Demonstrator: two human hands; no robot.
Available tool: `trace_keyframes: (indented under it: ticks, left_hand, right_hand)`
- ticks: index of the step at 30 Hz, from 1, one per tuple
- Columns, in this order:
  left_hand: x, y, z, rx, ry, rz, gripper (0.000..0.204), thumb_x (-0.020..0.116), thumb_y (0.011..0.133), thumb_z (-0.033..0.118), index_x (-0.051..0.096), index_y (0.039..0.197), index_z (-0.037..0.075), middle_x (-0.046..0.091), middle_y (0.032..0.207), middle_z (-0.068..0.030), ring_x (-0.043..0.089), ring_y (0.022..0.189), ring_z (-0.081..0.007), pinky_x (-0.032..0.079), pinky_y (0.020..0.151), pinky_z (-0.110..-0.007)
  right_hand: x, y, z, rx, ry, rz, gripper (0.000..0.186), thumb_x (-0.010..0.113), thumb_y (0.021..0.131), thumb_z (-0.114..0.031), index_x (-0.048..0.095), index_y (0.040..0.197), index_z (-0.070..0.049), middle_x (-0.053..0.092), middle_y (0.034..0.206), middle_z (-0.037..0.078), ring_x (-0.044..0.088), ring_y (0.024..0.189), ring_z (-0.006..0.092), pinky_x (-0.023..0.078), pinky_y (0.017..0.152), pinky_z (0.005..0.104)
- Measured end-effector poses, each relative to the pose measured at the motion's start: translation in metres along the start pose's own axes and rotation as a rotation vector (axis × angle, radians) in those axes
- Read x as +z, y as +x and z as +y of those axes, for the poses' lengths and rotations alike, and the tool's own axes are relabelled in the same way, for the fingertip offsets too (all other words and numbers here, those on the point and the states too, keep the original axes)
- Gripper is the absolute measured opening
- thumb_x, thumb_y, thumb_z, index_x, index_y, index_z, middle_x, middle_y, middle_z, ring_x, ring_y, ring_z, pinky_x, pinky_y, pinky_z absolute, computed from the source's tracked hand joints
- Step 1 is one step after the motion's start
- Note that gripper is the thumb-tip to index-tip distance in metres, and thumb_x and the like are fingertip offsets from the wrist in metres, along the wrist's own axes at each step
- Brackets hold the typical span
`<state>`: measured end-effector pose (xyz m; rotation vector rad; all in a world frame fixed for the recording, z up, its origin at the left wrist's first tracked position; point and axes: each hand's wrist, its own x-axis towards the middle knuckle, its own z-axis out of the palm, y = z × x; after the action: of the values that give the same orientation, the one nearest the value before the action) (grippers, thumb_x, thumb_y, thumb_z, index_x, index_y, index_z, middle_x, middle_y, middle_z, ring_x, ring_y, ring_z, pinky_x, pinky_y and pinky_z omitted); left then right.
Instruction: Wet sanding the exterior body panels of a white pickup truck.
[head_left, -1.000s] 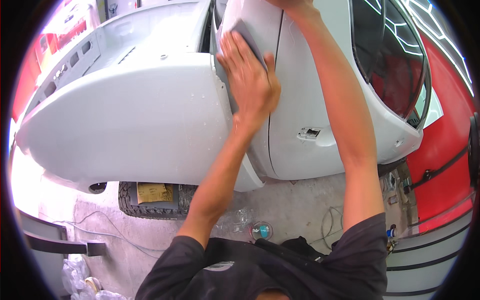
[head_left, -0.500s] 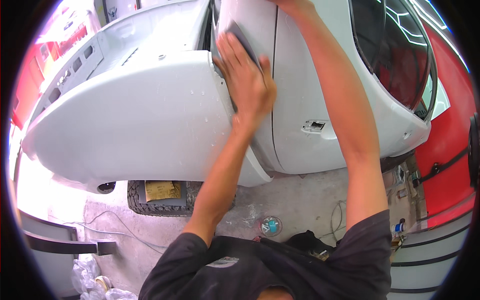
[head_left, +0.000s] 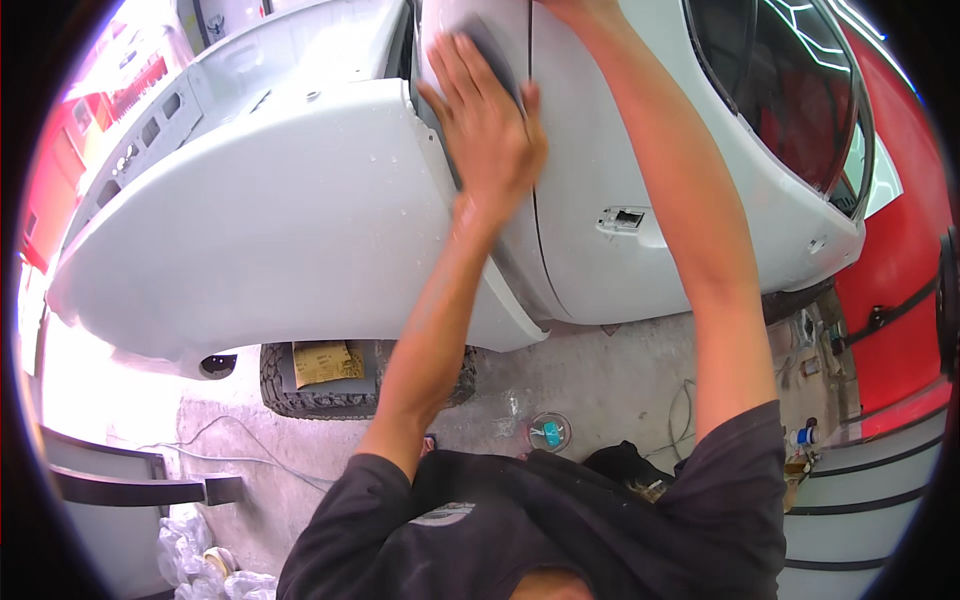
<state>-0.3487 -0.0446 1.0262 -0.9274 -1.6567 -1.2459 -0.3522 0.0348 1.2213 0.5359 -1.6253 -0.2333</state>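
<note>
Left hand (head_left: 497,135): fingers nearly straight, pressing, not clenching, a grey sheet (head_left: 488,42) against the white cab panel (head_left: 517,245). Right hand (head_left: 578,8) cropped; finger state unclear. Sheet could snag if drifting across door seam (head_left: 536,220).

The top edge cuts off the bare right grip (head_left: 580,8), mostly out of sight. The blurred, bare left grip (head_left: 492,140) covers part of the flat dark-grey sheet (head_left: 487,50). A curved white panel (head_left: 260,220) hides the top of the black knobbly tyre (head_left: 315,408). The turquoise item (head_left: 552,434) in the round clear container (head_left: 550,450) is too small to identify.
</note>
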Motion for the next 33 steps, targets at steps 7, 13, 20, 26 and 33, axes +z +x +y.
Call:
trace_keyframes:
  ticks: [7, 13, 20, 26, 33]
  left_hand:
    - [0.001, -0.045, 0.005, -0.016, -0.005, -0.008, 0.076, 0.045, 0.107, 0.035, 0.014, 0.158, -0.012, 0.02, 0.163, -0.0345, 0.016, 0.152, -0.0536, 0.012, 0.121, -0.067]
    - [-0.008, 0.044, -0.007, -0.168, -0.139, 0.023, 0.079, 0.042, 0.108, 0.04, 0.016, 0.153, -0.02, 0.018, 0.161, -0.0399, 0.016, 0.151, -0.0551, 0.012, 0.123, -0.064]
    - [-0.004, -0.003, 0.003, -0.115, -0.098, 0.101, 0.073, 0.033, 0.111, 0.039, 0.02, 0.152, -0.02, 0.021, 0.159, -0.0399, 0.018, 0.151, -0.0536, 0.011, 0.124, -0.062]
    - [-0.003, -0.004, 0.001, -0.186, -0.171, 0.121, 0.073, 0.035, 0.11, 0.037, 0.02, 0.149, -0.023, 0.024, 0.155, -0.0427, 0.021, 0.149, -0.0543, 0.013, 0.124, -0.059]
    - [-0.002, 0.043, -0.006, -0.24, -0.127, 0.113, 0.071, 0.035, 0.111, 0.038, 0.023, 0.152, -0.019, 0.028, 0.158, -0.038, 0.021, 0.152, -0.0486, 0.011, 0.126, -0.056]
  right_hand:
    - [-0.062, -0.047, 0.023, 0.005, -0.086, -0.024, 0.012, 0.075, 0.084, -0.015, 0.066, 0.082, -0.007, 0.065, 0.077, 0.01, 0.068, 0.067, 0.0302, 0.053, 0.06, 0.0391]
    - [-0.088, -0.058, 0.057, 0.033, -0.221, 0.107, 0.016, 0.072, 0.087, -0.016, 0.064, 0.08, -0.004, 0.063, 0.075, 0.011, 0.066, 0.065, 0.03, 0.053, 0.062, 0.0376]
    - [-0.09, -0.06, 0.053, 0.017, -0.262, 0.124, 0.013, 0.072, 0.085, -0.01, 0.062, 0.08, -0.003, 0.062, 0.074, 0.012, 0.065, 0.065, 0.0304, 0.052, 0.062, 0.0375]
    - [-0.086, -0.06, 0.051, 0.008, -0.278, 0.125, 0.012, 0.072, 0.084, -0.007, 0.062, 0.08, -0.003, 0.061, 0.075, 0.012, 0.064, 0.066, 0.0309, 0.051, 0.062, 0.0375]
    - [-0.084, -0.059, 0.049, 0.014, -0.296, 0.123, 0.012, 0.072, 0.084, -0.006, 0.061, 0.081, -0.003, 0.06, 0.074, 0.013, 0.064, 0.065, 0.0317, 0.051, 0.062, 0.0382]
